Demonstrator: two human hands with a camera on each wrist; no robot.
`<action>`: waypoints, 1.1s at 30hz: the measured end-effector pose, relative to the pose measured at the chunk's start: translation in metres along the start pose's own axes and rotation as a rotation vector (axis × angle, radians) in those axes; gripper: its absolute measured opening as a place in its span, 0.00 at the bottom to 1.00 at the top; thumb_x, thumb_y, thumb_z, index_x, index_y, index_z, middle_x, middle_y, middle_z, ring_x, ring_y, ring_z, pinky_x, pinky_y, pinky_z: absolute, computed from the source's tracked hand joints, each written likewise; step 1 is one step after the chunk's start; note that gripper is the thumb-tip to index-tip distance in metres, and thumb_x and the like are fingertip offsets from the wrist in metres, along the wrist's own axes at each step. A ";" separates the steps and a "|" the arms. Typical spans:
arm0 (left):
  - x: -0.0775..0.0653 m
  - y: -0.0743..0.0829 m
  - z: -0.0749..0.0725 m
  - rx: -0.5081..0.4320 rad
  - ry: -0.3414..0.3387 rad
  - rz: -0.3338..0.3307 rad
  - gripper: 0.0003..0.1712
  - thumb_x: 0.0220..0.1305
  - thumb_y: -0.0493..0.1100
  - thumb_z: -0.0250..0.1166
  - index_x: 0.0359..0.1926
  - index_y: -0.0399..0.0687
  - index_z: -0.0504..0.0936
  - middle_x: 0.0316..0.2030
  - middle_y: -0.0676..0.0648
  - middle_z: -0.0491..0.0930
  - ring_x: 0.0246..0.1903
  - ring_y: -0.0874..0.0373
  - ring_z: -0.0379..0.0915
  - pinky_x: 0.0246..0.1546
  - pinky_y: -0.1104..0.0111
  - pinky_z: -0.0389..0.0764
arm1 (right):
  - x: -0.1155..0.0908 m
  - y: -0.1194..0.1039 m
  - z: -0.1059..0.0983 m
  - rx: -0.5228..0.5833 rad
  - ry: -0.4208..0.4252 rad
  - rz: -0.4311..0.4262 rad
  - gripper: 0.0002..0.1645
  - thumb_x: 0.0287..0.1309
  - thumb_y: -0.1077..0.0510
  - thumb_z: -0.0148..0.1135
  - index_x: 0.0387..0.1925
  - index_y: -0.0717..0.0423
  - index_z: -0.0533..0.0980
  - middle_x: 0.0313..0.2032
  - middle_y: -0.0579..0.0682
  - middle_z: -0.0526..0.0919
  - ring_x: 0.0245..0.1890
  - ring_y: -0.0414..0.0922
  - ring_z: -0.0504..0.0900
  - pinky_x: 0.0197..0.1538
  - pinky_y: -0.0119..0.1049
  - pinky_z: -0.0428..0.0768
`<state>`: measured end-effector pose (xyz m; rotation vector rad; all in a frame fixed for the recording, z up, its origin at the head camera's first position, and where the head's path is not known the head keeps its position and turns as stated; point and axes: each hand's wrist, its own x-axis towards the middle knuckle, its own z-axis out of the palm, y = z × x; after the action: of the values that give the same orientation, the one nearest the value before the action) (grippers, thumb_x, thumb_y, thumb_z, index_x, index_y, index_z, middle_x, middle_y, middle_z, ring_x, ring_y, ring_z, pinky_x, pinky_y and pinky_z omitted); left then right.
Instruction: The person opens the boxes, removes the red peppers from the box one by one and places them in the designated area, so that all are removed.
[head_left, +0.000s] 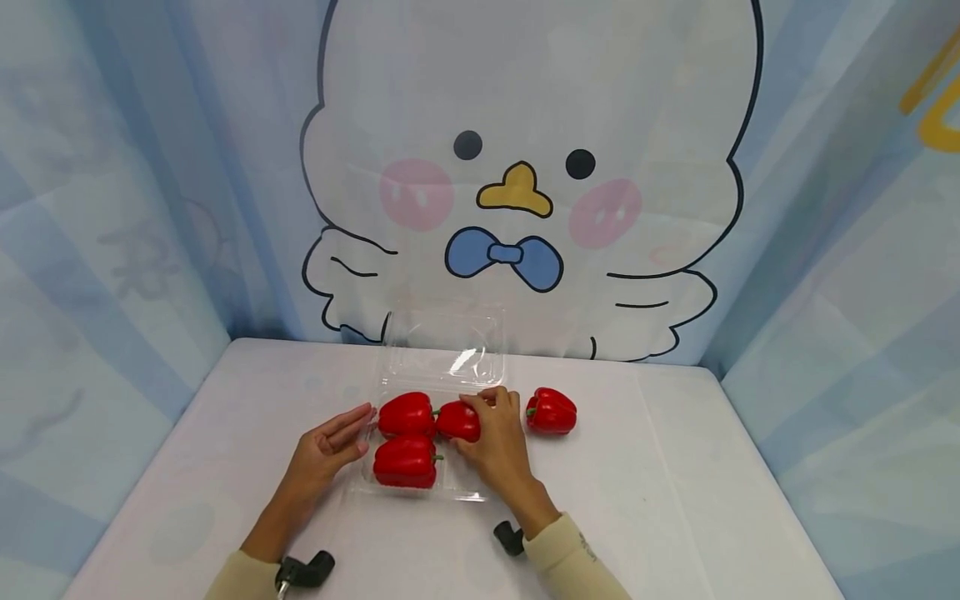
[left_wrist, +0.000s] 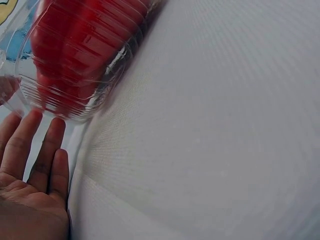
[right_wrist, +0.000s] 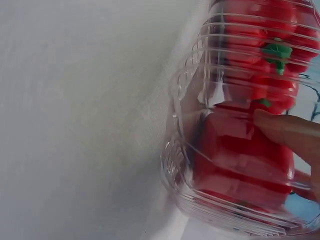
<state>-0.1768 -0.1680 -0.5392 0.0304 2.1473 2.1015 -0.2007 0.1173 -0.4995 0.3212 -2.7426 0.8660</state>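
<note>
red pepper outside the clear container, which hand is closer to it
Right. The right hand is just left of the outside pepper, gripping another pepper in the clear container; the left hand is farther away, at the container's left side.

Gripped pepper (head_left: 457,422): partly hidden behind the right hand (head_left: 495,440) in the head view.
Left hand (left_wrist: 32,192): cut off by the left wrist view's left and bottom edges.
Clear box (head_left: 460,479): runs past the right wrist view's right edge.
Sleeve marking (head_left: 587,546): too small to read.
Cartoon bird (head_left: 525,92): crown cut off at the top.
</note>
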 end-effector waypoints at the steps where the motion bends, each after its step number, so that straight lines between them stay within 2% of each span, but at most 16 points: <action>1: 0.000 0.000 0.000 -0.001 0.001 0.004 0.36 0.74 0.40 0.69 0.79 0.49 0.69 0.76 0.46 0.72 0.64 0.79 0.75 0.61 0.81 0.78 | 0.000 0.000 0.000 0.007 0.004 0.003 0.42 0.45 0.55 0.88 0.65 0.48 0.82 0.60 0.54 0.77 0.63 0.52 0.71 0.60 0.49 0.88; 12: -0.001 -0.002 -0.001 -0.022 -0.037 0.084 0.36 0.74 0.37 0.68 0.79 0.43 0.68 0.76 0.39 0.70 0.64 0.81 0.75 0.61 0.83 0.77 | -0.004 -0.001 -0.001 0.066 0.045 -0.002 0.39 0.44 0.57 0.88 0.62 0.48 0.84 0.58 0.53 0.77 0.63 0.52 0.71 0.61 0.49 0.87; 19: 0.000 -0.005 -0.003 -0.006 -0.033 0.084 0.36 0.73 0.39 0.69 0.79 0.45 0.69 0.76 0.41 0.71 0.64 0.80 0.74 0.61 0.82 0.77 | -0.003 -0.002 -0.003 0.060 0.085 -0.023 0.37 0.44 0.58 0.87 0.59 0.49 0.84 0.57 0.54 0.77 0.62 0.52 0.72 0.59 0.50 0.87; 27: 0.000 -0.004 -0.001 0.001 -0.025 0.076 0.37 0.73 0.40 0.70 0.78 0.45 0.69 0.75 0.42 0.72 0.64 0.81 0.74 0.60 0.81 0.77 | -0.003 0.000 -0.009 0.172 0.074 0.027 0.37 0.45 0.59 0.86 0.60 0.48 0.83 0.59 0.54 0.76 0.64 0.52 0.70 0.58 0.52 0.88; 33: -0.003 -0.001 0.000 -0.010 -0.025 0.071 0.37 0.72 0.40 0.70 0.78 0.43 0.69 0.75 0.41 0.71 0.63 0.80 0.75 0.60 0.82 0.78 | -0.001 -0.002 -0.017 0.188 0.098 0.031 0.37 0.45 0.58 0.85 0.60 0.46 0.83 0.59 0.53 0.76 0.64 0.52 0.71 0.58 0.53 0.88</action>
<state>-0.1740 -0.1680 -0.5401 0.1327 2.1524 2.1375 -0.1960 0.1257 -0.4850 0.2638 -2.5881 1.1203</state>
